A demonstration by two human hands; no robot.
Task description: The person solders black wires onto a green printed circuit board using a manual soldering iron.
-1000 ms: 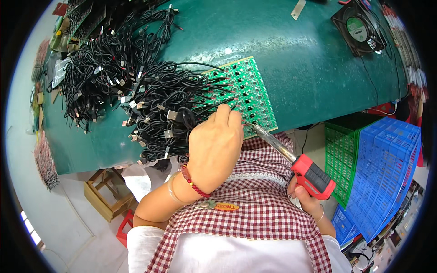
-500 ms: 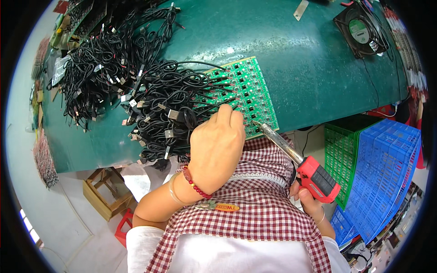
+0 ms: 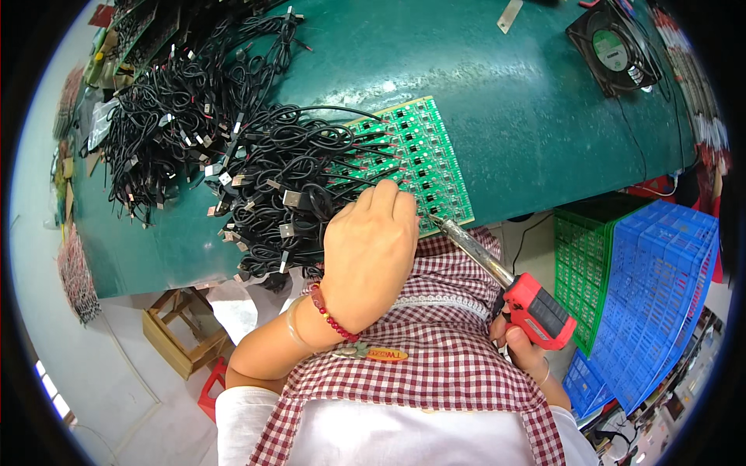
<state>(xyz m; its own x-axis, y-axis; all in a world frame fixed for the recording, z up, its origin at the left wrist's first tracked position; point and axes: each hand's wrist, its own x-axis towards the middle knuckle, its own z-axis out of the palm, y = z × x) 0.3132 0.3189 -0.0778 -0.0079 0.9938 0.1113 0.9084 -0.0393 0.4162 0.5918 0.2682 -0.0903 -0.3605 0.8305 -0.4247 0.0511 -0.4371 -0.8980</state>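
A green circuit board panel [image 3: 439,167] lies at the near edge of the green table, its small boards in rows. Several black USB cables [image 3: 299,159] reach it from the left, their red-tipped wires resting on the board. My left hand [image 3: 371,252] is over the board's near left corner, closed in a pinch on a black cable; the back of the hand hides the fingertips and the cable's end. My right hand [image 3: 522,348] grips a red and black soldering iron [image 3: 540,311]. The iron's tip points up and left, at the board's near edge beside my left fingertips.
More black cables [image 3: 167,128] are heaped on the table's left. A black fan [image 3: 611,50] stands at the far right, with a small metal strip [image 3: 510,15] near the far edge. Green [image 3: 598,272] and blue crates [image 3: 660,295] sit right of the table; a wooden stool [image 3: 183,330] is lower left.
The soldering iron's tip has shifted slightly toward me along the board, and its handle has moved a little left with my right hand. My left hand has barely moved.
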